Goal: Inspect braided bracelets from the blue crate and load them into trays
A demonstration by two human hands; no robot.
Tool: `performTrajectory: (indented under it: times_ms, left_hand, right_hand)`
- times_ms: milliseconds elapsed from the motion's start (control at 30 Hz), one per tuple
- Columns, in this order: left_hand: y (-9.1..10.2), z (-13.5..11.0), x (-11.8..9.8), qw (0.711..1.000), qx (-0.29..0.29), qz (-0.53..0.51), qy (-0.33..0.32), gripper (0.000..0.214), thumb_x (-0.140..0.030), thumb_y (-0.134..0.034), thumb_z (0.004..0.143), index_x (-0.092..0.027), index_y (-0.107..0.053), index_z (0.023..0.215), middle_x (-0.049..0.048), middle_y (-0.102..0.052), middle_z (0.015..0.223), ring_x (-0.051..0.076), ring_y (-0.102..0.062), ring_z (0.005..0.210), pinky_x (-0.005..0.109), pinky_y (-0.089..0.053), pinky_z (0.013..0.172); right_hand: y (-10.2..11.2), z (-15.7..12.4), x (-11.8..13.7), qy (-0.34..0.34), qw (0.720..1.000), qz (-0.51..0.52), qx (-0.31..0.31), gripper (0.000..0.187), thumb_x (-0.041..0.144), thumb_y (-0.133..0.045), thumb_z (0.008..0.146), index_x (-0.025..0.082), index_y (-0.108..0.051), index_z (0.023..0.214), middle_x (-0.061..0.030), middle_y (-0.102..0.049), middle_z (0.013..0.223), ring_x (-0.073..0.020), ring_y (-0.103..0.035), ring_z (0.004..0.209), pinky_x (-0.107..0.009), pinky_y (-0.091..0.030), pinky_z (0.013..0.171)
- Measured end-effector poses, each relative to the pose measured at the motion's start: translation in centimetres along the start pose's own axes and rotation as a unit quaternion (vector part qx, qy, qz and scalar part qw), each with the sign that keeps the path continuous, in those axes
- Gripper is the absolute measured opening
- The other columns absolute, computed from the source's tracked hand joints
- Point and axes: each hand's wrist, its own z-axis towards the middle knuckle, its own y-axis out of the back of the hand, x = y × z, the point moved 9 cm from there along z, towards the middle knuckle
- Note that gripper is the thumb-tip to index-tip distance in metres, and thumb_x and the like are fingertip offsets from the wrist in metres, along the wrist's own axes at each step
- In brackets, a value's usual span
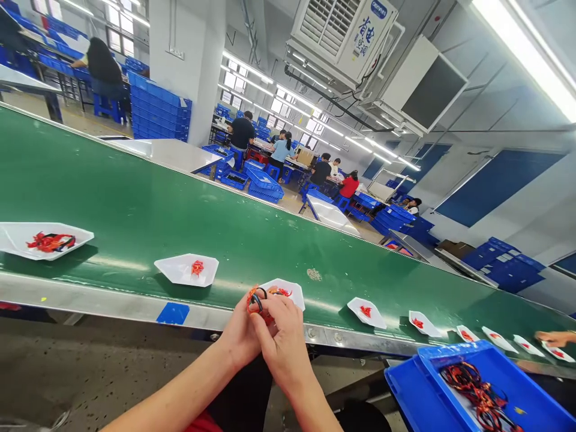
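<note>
My left hand [240, 336] and my right hand [285, 336] meet at the near edge of the green conveyor belt [279, 240]. Their fingers are closed together around a small bunch of orange and black bands [255, 299]; the exact kind is hard to tell. Directly behind my fingers lies a white tray [294, 292], partly hidden, with orange-red pieces in it. To the left, a white tray [180, 271] holds a small red-orange bundle, and a larger white tray [13, 237] holds red, orange and black pieces.
At the lower right a blue bin [432, 360] contains a tangle of orange and black bands [470, 384]. More white trays with red pieces, such as this tray [360, 303], line the belt rightward. Another person's hand [555, 338] touches the farthest one. Several people sit at tables behind the belt.
</note>
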Motion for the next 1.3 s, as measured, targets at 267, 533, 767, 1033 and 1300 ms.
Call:
performTrajectory:
  times_ms: [267, 533, 767, 1033, 1300]
  left_hand:
    - [0.6, -0.5, 1.0, 0.998, -0.026, 0.046, -0.027, 0.02, -0.019, -0.05, 0.086, -0.013, -0.063, 0.072, 0.002, -0.067, 0.072, 0.014, -0.065, 0.067, 0.026, -0.052, 0.075]
    - [1.8, -1.3, 0.3, 0.985, -0.091, 0.126, -0.072, 0.021, -0.019, -0.06, 0.081, -0.011, -0.064, 0.1, 0.0082, -0.07, 0.078, 0.018, -0.067, 0.063, 0.029, -0.058, 0.057]
    - [3.2, -4.8, -3.0, 0.967, -0.152, 0.147, -0.14, 0.02, -0.021, -0.059, 0.083, -0.011, -0.063, 0.1, 0.0086, -0.068, 0.077, 0.015, -0.065, 0.06, 0.021, -0.055, 0.046]
    - [3.5, -8.7, -7.1, 0.929, -0.186, 0.139, -0.287, 0.018, -0.018, -0.053, 0.086, -0.009, -0.064, 0.097, 0.0115, -0.066, 0.085, 0.017, -0.067, 0.072, 0.022, -0.058, 0.054]
    - [3.7, -13.4, -13.3, 0.895, -0.164, 0.13, -0.394, 0.027, -0.016, -0.048, 0.088, -0.005, -0.06, 0.109, 0.0206, -0.064, 0.107, 0.028, -0.059, 0.106, 0.038, -0.057, 0.081]
  right_hand:
    - [1.1, 0.0, -0.6, -0.005, 1.0, 0.019, 0.006, 0.01, 0.021, -0.057, 0.083, 0.025, -0.064, 0.089, 0.0003, -0.065, 0.09, -0.0174, -0.053, 0.088, -0.032, -0.037, 0.081]
    - [1.3, 0.2, -5.2, -0.215, 0.854, 0.473, 0.006, 0.024, 0.042, -0.053, 0.085, 0.021, -0.063, 0.092, -0.0033, -0.06, 0.085, -0.011, -0.049, 0.064, -0.022, -0.04, 0.055]
    - [-2.3, 0.0, -6.4, -0.336, 0.566, 0.746, 0.102, 0.025, 0.039, -0.06, 0.081, 0.021, -0.054, 0.096, 0.0026, -0.053, 0.074, -0.0023, -0.027, 0.044, -0.011, -0.015, 0.037]
    - [-5.5, 2.9, -7.1, -0.245, 0.803, 0.516, 0.171, 0.034, 0.05, -0.042, 0.087, 0.019, -0.053, 0.091, -0.0005, -0.059, 0.078, -0.0041, -0.03, 0.042, -0.015, -0.02, 0.037]
    - [-12.2, 10.6, 0.5, -0.009, 0.961, 0.213, 0.175, 0.022, 0.035, -0.058, 0.08, 0.021, -0.063, 0.095, -0.003, -0.065, 0.092, -0.0142, -0.056, 0.074, -0.029, -0.041, 0.072]
